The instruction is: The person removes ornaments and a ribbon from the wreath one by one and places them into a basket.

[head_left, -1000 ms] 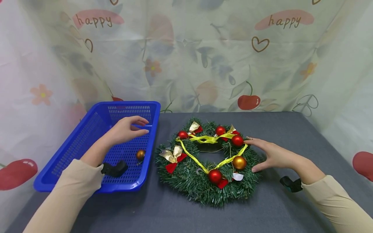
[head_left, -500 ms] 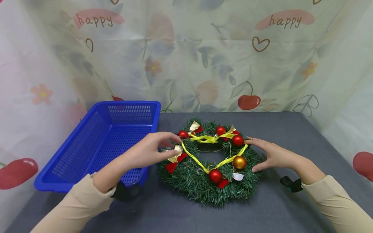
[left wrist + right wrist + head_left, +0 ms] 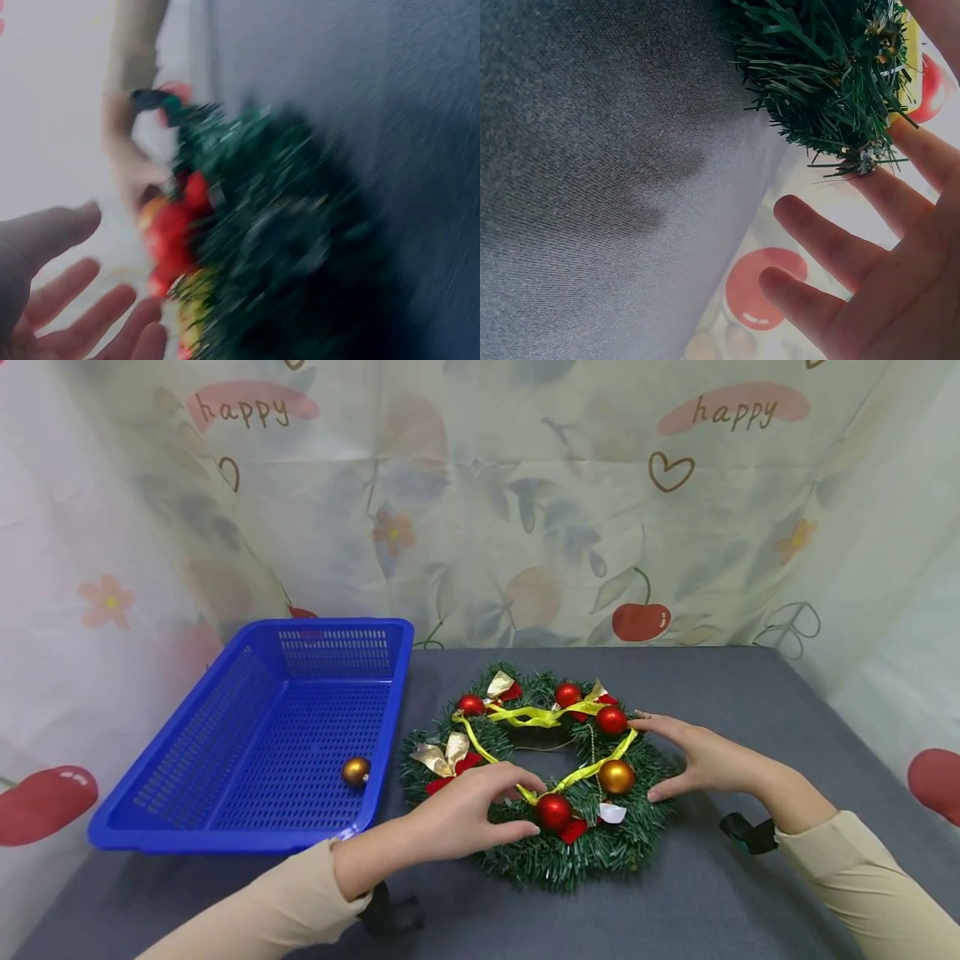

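A green wreath (image 3: 517, 852) lies on the dark cloth, trimmed with red baubles, a gold bauble (image 3: 617, 777), gold-and-red bows (image 3: 450, 753) and yellow ribbon (image 3: 483, 752). My left hand (image 3: 461, 814) hovers over its front left part, thumb and fingers parted, fingertips close to the front red bauble (image 3: 554, 812). Nothing shows between those fingers in the left wrist view, where the wreath is blurred. At the wreath's right side, my right hand (image 3: 708, 762) has its fingers spread, with fingertips at the greenery (image 3: 832, 82). A red bow at the left is partly hidden by my left hand.
A blue perforated basket (image 3: 187, 839) stands at the left, holding one gold bauble (image 3: 356, 771) near its right wall. Grey cloth (image 3: 720, 685) covers the table. A printed curtain (image 3: 480, 527) closes off the back and both sides.
My left hand has moved right, from above the basket to over the wreath's front, uncovering the basket's gold bauble again. The right hand and the wreath have stayed in place.
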The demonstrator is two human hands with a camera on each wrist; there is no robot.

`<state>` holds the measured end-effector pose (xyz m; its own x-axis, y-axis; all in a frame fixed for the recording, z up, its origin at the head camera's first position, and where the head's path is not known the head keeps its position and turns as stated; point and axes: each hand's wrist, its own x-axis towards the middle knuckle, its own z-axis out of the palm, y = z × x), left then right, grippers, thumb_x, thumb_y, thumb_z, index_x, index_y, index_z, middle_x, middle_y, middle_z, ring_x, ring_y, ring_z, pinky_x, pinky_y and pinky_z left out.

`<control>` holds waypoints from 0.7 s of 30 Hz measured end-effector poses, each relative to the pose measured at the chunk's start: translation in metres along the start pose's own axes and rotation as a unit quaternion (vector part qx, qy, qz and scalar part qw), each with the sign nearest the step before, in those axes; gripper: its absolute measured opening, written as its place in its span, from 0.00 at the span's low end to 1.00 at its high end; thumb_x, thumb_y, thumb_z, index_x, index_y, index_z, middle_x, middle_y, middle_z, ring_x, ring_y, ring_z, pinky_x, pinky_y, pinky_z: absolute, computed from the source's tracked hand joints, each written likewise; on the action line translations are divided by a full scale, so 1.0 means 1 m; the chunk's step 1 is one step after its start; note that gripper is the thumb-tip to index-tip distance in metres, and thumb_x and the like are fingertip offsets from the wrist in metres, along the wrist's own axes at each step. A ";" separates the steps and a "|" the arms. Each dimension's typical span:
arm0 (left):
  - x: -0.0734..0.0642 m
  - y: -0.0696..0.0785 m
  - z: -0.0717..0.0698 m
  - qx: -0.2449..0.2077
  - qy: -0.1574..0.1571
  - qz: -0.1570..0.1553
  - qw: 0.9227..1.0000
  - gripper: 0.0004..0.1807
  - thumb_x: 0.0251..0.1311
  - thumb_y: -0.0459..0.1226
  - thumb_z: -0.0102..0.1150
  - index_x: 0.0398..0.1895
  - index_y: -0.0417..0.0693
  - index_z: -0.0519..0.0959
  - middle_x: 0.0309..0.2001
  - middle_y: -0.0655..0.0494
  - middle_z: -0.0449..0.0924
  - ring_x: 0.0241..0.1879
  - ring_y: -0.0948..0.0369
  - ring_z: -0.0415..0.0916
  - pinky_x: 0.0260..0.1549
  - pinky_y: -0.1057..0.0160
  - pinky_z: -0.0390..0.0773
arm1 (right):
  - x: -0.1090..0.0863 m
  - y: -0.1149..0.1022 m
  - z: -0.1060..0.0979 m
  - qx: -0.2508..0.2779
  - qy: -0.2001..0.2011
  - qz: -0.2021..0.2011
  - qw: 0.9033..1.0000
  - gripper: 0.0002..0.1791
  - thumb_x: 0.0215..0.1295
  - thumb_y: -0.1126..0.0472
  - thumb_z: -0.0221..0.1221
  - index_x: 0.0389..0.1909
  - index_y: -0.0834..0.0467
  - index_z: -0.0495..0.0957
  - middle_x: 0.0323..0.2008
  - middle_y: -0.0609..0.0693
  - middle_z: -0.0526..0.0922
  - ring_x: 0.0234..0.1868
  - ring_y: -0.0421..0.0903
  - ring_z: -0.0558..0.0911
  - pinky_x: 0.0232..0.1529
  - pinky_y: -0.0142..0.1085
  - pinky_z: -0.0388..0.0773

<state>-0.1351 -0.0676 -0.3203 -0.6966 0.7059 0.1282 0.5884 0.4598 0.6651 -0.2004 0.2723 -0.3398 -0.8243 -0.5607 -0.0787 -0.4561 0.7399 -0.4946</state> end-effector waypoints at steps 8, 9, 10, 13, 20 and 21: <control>0.016 -0.010 0.035 0.004 0.092 0.004 0.996 0.20 0.55 0.40 0.65 0.51 0.48 0.76 0.48 0.55 0.78 0.44 0.60 0.75 0.42 0.67 0.77 | 0.000 0.001 0.000 -0.004 0.002 0.000 1.000 0.50 0.45 0.41 0.68 0.67 0.59 0.60 0.70 0.66 0.54 0.68 0.69 0.56 0.58 0.65 0.61; 0.017 -0.011 0.037 0.003 0.096 -0.001 0.995 0.20 0.54 0.40 0.65 0.51 0.48 0.76 0.48 0.55 0.77 0.44 0.60 0.75 0.42 0.67 0.77 | 0.000 0.001 0.000 -0.005 0.002 0.000 1.000 0.50 0.45 0.41 0.69 0.67 0.59 0.60 0.70 0.66 0.55 0.68 0.68 0.56 0.58 0.65 0.61; 0.017 -0.013 0.039 0.003 0.096 -0.008 0.995 0.21 0.54 0.41 0.65 0.52 0.49 0.76 0.48 0.55 0.77 0.44 0.61 0.75 0.42 0.68 0.76 | 0.000 0.001 0.000 -0.005 0.002 0.001 1.000 0.50 0.45 0.41 0.69 0.67 0.59 0.60 0.70 0.66 0.55 0.68 0.68 0.56 0.58 0.65 0.61; 0.019 -0.017 0.044 0.005 0.089 -0.025 0.996 0.22 0.54 0.42 0.66 0.53 0.50 0.75 0.49 0.55 0.76 0.44 0.61 0.74 0.42 0.68 0.76 | 0.000 0.000 0.000 -0.006 0.001 0.002 1.000 0.50 0.45 0.41 0.69 0.67 0.58 0.60 0.70 0.66 0.55 0.68 0.68 0.57 0.58 0.65 0.61; 0.021 -0.021 0.052 0.026 0.082 -0.040 0.996 0.23 0.53 0.44 0.66 0.54 0.51 0.75 0.49 0.56 0.77 0.45 0.62 0.75 0.43 0.68 0.76 | 0.000 -0.001 -0.001 -0.004 0.000 0.002 1.000 0.50 0.45 0.41 0.69 0.67 0.59 0.60 0.70 0.66 0.55 0.68 0.69 0.56 0.58 0.65 0.61; 0.021 -0.021 0.052 0.028 0.082 -0.040 0.995 0.23 0.53 0.44 0.66 0.54 0.51 0.75 0.49 0.56 0.77 0.45 0.62 0.75 0.43 0.68 0.76 | 0.000 -0.001 -0.001 -0.003 0.000 0.003 1.000 0.50 0.45 0.41 0.69 0.67 0.59 0.60 0.70 0.66 0.54 0.68 0.69 0.56 0.58 0.65 0.61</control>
<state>-0.1405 -0.0345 -0.3704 -0.7967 0.5713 0.1974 0.5472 0.5429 0.6371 -0.2002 0.2720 -0.3389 -0.8269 -0.5564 -0.0815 -0.4533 0.7453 -0.4890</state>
